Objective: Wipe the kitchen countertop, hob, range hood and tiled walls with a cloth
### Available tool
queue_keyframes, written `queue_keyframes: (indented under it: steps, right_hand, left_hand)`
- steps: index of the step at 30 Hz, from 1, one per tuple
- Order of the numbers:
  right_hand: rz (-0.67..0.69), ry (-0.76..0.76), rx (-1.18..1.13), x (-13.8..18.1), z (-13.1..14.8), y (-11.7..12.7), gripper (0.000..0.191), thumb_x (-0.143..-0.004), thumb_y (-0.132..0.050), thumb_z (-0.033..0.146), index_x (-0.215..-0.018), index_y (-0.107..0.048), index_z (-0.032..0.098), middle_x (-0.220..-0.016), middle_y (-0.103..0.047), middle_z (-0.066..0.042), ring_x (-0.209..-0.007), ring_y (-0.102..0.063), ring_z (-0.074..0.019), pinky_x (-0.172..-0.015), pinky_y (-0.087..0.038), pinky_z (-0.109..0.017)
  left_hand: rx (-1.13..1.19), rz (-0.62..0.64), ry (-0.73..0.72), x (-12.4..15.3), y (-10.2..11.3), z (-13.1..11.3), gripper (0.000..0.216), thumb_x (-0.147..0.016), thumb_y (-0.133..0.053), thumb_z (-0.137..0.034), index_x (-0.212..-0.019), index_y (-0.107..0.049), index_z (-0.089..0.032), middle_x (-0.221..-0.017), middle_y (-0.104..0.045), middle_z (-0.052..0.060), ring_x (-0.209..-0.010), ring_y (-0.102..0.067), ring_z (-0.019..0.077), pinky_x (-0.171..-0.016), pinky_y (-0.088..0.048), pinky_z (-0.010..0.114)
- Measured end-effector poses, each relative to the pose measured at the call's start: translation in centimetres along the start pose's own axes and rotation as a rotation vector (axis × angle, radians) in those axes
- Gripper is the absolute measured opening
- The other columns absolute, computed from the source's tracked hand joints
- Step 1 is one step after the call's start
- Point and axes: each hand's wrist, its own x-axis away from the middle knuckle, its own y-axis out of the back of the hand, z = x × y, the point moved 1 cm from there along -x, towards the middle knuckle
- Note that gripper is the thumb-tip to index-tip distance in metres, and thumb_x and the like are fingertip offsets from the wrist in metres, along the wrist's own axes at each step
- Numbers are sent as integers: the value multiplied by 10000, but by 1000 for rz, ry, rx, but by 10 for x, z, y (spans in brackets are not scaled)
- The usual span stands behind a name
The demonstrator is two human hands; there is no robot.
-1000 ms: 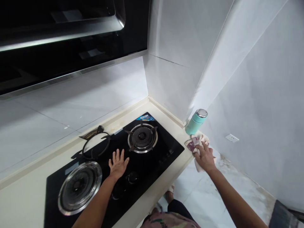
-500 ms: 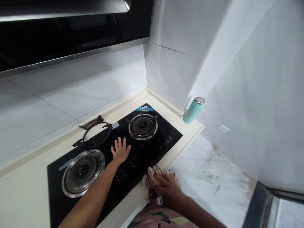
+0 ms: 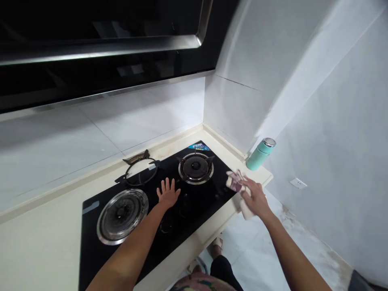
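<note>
One cloth [image 3: 235, 184], lengthwise across counter edge [image 3: 216, 228]

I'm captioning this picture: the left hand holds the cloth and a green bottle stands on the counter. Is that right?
Not the left hand: in the head view, the right hand holds the cloth. The green bottle stands on the counter.

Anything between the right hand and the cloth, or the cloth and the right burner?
Nothing visible. The right hand holds the cloth directly; between cloth and right burner only black cooktop glass shows. The left hand and mint bottle are off that line.
</note>
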Motion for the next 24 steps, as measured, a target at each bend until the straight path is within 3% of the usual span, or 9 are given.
queue_keyframes:
  steps: [4,7,11,15,20,24]
  right_hand:
    - [176,-218,143,-83,7,-53,533,-912,-497,262,-1429,-626,265,-1560,-492,-122,-1397,-446,-372,-1086,-402,-609]
    - [198,-282,185,-93,18,-84,540,-891,-589,313,-1429,-632,297,-1603,-422,-125,-1377,-403,-470,-1043,-351,-744]
    - [177,-204,233,-49,47,-98,531,-931,-558,331,-1457,-616,295,-1608,-386,-140,-1356,-380,-474,-1033,-354,-741]
    - [161,-18,273,19,100,-104,504,-921,-577,304,-1422,-637,290,-1572,-421,-137,-1296,-412,-429,-1020,-399,-678]
    - [249,176,159,94,163,-119,443,-851,-647,260,-1292,-688,259,-1521,-463,-133,-1222,-448,-422,-960,-429,-623]
    - [380,291,-4,132,162,-110,218,-853,-624,174,-1021,-728,267,-1352,-596,-58,-1118,-522,-334,-955,-447,-541]
  left_hand:
    - [17,12,2,3,3,0,716,-1049,-317,-531,-1687,-181,-236,-1761,-9,114,-1639,-11,361,-1284,-127,665]
    - [27,34,1,4,4,0,722,-1051,-308,-546,-1689,-166,-241,-1761,9,113,-1639,10,359,-1287,-116,658]
    - [54,60,-7,4,3,0,738,-1051,-281,-576,-1693,-124,-248,-1762,46,96,-1639,49,350,-1295,-93,646]
    - [85,64,-14,5,1,-1,742,-1048,-287,-574,-1694,-115,-252,-1765,53,89,-1639,59,353,-1293,-70,656]
    - [98,60,-20,5,1,-1,738,-1047,-302,-557,-1694,-132,-244,-1764,50,93,-1638,58,361,-1289,-64,669]
    - [94,56,-26,4,0,0,740,-1047,-293,-560,-1694,-128,-241,-1763,60,92,-1636,67,362,-1289,-57,669]
